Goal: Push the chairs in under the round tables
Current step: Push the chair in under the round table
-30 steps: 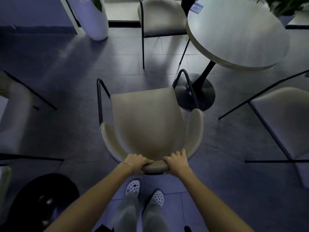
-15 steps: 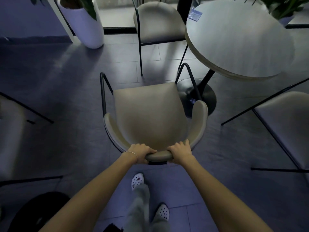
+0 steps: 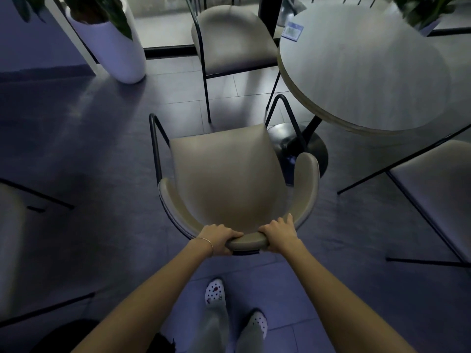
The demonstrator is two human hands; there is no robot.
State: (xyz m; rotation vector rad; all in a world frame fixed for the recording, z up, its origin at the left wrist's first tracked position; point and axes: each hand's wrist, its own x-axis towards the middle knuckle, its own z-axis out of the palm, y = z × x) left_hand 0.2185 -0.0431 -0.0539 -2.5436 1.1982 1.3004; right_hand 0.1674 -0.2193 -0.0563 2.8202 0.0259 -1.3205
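Head view, looking down. Dark grey tiled floor (image 3: 76,138), dim bluish light, pale grout lines running across. At centre, beige armchair (image 3: 226,179) on a thin black frame, seat facing away, standing on open floor left of the round desk (image 3: 362,70) and not yet under it; right front leg near the black disc base (image 3: 305,146) of the desk pedestal. Left hand (image 3: 216,238) clamped over the top rail of the backrest, thin bracelet on the wrist. Right hand (image 3: 279,235) clamped on the same rail just beside it, fingers curled over the inner face. Pale wood-grain desk top at upper right, a small blue card (image 3: 294,30) lying near its far edge. Second beige chair (image 3: 234,36) beyond, seat edge close beside the desk. Third chair (image 3: 438,189) at right, partly cut off. Tall white planter (image 3: 114,47) with green leaves at upper left by the wall. 2 white perforated clogs (image 3: 215,293) on the floor below the arms.
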